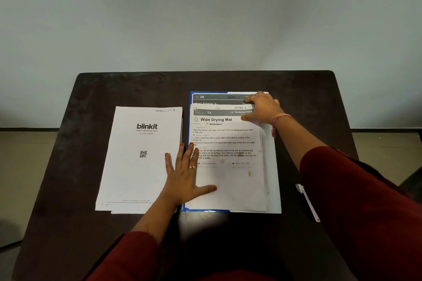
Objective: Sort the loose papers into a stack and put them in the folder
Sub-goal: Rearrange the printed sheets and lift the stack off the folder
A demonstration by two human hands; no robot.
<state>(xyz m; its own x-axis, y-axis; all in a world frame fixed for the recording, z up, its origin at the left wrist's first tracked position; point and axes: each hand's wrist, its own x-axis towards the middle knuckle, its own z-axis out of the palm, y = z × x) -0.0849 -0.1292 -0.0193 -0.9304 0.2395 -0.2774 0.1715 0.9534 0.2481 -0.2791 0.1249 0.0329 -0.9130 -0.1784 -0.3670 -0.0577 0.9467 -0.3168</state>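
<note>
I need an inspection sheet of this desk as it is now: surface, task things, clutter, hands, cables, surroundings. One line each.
Surface: dark table, set against the wall.
Job's things: blue folder on the right half, holding a stack; top sheet "Wipe Drying Mat" lies lower than the grey-header sheet beneath it. Blinkit papers lie left of the folder, outside it.
Clutter: white pen-like item near the right edge; I cannot identify it.
Hands: left hand flat across the blinkit papers and the top sheet; right hand on the stack's top right corner, grip unclear.
Cables: nothing seen.
Surroundings: plain pale wall; floor at both sides.
</note>
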